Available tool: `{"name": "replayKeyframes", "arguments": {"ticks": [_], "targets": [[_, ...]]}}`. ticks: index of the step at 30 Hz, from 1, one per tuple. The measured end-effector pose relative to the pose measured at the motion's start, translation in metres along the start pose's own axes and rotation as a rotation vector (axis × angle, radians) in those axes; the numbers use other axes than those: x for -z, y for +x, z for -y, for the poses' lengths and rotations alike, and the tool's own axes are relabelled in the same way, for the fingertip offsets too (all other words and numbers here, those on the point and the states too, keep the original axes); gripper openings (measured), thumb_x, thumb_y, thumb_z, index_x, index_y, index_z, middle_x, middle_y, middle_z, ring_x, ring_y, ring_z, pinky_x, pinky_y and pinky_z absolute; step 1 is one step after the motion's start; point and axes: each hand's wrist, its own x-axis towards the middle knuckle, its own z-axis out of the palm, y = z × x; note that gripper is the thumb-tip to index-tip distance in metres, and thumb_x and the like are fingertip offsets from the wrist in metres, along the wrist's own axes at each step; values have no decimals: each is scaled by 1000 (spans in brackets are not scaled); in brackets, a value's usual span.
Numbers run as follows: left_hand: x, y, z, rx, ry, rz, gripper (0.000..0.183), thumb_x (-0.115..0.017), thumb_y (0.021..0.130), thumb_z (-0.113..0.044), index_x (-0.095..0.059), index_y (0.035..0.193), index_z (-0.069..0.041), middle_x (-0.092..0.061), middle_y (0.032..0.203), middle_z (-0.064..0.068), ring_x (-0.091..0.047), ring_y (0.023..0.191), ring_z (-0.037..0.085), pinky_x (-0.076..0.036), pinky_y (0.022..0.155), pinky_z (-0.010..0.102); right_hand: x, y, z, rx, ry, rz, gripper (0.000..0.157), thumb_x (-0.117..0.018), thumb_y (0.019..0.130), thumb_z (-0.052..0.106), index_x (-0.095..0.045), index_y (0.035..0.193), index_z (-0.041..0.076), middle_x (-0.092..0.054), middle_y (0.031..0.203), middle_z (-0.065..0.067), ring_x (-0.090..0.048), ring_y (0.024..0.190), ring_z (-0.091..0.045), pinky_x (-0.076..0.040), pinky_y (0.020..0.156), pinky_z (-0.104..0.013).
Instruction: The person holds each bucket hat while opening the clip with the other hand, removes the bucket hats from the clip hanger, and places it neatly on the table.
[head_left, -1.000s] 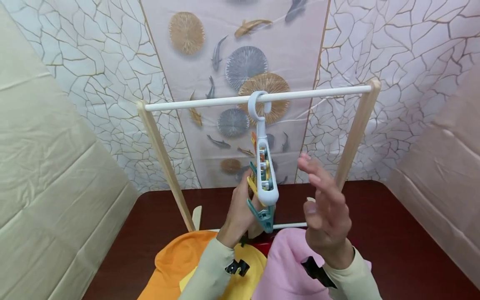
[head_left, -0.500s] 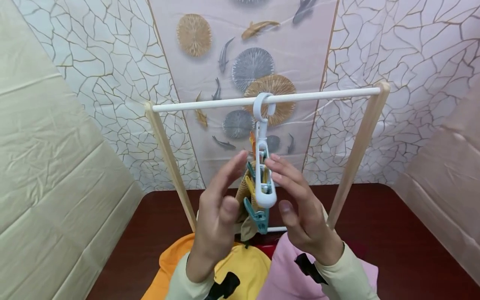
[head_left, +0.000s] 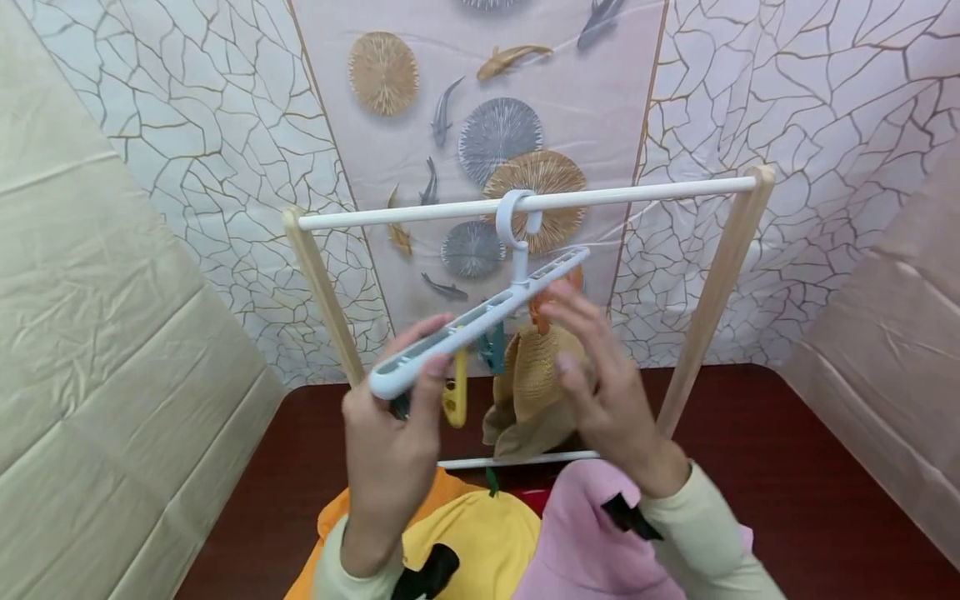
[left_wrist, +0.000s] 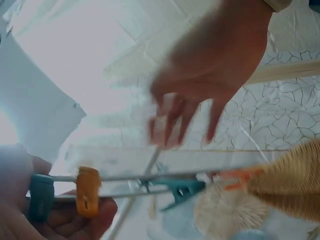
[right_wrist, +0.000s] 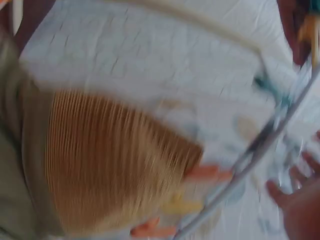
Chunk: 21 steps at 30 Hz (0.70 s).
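Observation:
A pale blue hanger with clothespins [head_left: 480,321] hangs by its hook from the white rod, turned slantwise. My left hand [head_left: 393,450] grips its near end, thumb on one side and fingers on the other. A tan ribbed hat [head_left: 536,375] hangs from the far part, held by orange clothespins [left_wrist: 240,176]. A yellow clothespin [head_left: 454,392] and a teal clothespin [head_left: 492,346] dangle between the hand and the hat. My right hand [head_left: 611,396] hovers beside the hat and the hanger's far half, fingers extended and holding nothing. In the right wrist view the ribbed crown [right_wrist: 110,165] is blurred.
The white rod [head_left: 637,193] spans a wooden rack with slanted legs [head_left: 716,304] on a dark red table [head_left: 787,467]. Nearest me lie a yellow hat [head_left: 480,533] with a green stem, a pink hat [head_left: 588,542] and an orange one [head_left: 333,517]. A patterned backdrop stands behind.
The hanger has swung from pointing at me to lying slantwise, bringing the tan hat to the right. My left hand left the hat and took the hanger's near end; my right hand came closer.

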Motion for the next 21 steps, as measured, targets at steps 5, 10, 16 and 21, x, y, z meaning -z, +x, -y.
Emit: {"name": "replayKeyframes", "arguments": {"ticks": [5, 10, 16, 21], "targets": [[19, 12, 29, 42, -204, -78, 24, -53, 101, -4, -66, 120, 2, -72, 113, 15, -67, 94, 24, -54, 80, 27, 34, 6, -46, -340, -262, 271, 59, -32, 107, 46, -35, 152, 8, -25, 160, -15, -12, 150, -37, -10, 117, -64], [29, 20, 58, 120, -401, -137, 31, -48, 105, -13, -60, 118, 12, -71, 107, 19, -68, 85, 22, -54, 71, 26, 57, 17, -77, -356, -529, 421, 56, -32, 107, 47, -45, 146, 9, -41, 150, -18, -19, 147, -45, -2, 110, -74], [33, 29, 81, 201, -466, -147, 36, -47, 106, -24, -61, 117, 8, -68, 106, 18, -70, 85, 27, -58, 72, 30, 74, 17, -77, -297, -558, 310, 31, -61, 99, 25, -64, 119, 1, -60, 102, -14, -51, 110, -36, -36, 95, -53], [35, 36, 94, 358, -473, -123, 35, -46, 106, -31, -56, 117, 0, -65, 111, 16, -68, 97, 27, -57, 85, 36, 85, 16, -68, -209, -591, 229, 30, -74, 89, 17, -67, 113, 0, -60, 95, -14, -49, 94, -32, -39, 78, -45]]}}
